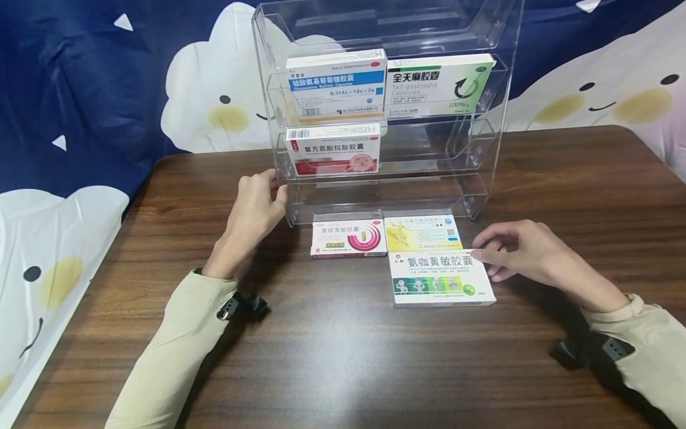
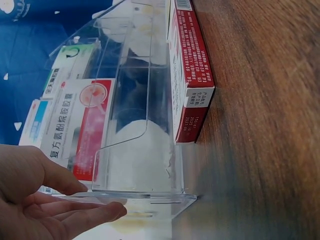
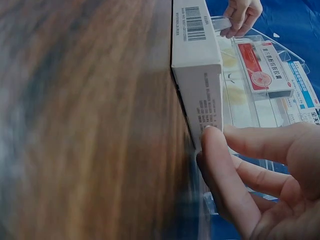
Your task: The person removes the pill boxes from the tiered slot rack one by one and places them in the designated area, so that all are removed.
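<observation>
My left hand [image 1: 257,202] pinches the side wall of a clear plastic display rack [image 2: 120,135] near its lower left corner, thumb on one face and fingers on the other. At the front right, my right hand [image 1: 527,253] grips the right end of a white and green medicine box [image 1: 442,292], which lies face up. Its fingertips [image 3: 212,137] are at the box's end and upper edge. Behind that box lies a yellow and white medicine box [image 1: 423,232], its front edge partly covered. Left of it is a pink and white medicine box [image 1: 348,238].
The rack holds a blue and white box [image 1: 337,86] and a green and white box [image 1: 439,86] on one tier. A red and white box [image 1: 332,152] stands one tier lower. Behind the wooden table [image 1: 321,363] hangs a cloud-printed cloth [image 1: 102,107].
</observation>
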### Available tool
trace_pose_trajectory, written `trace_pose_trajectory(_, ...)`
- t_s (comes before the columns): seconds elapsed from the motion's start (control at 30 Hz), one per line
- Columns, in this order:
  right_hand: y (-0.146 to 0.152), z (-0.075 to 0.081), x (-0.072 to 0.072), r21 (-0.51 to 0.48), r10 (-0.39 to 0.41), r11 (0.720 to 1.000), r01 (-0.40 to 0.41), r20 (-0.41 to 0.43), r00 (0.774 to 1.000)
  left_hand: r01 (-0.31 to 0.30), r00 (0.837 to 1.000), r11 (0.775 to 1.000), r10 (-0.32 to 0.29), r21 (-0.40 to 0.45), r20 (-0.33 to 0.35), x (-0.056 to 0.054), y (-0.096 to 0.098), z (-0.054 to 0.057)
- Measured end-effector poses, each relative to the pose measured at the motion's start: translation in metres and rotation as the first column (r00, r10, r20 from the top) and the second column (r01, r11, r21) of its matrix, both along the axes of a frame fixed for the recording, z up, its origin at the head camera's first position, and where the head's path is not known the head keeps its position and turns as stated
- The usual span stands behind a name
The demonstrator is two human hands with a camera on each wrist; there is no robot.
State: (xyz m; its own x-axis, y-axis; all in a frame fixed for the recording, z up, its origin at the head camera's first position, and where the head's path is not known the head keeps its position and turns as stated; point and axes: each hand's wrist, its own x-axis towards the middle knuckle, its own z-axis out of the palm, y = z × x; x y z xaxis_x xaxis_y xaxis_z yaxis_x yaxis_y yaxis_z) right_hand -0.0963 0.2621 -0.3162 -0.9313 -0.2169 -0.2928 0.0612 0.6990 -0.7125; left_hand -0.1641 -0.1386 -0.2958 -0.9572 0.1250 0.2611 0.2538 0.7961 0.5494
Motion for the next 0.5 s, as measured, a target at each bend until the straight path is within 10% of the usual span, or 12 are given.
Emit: trace_pose_trajectory(0.5,0.0015,0.0007,-0.0020,0.063,0.024,0.998,-0.025,0.004,1.000,0.003,1.000,1.000,-0.003,-0.001,0.000,0.0000,0.0002,0.0019)
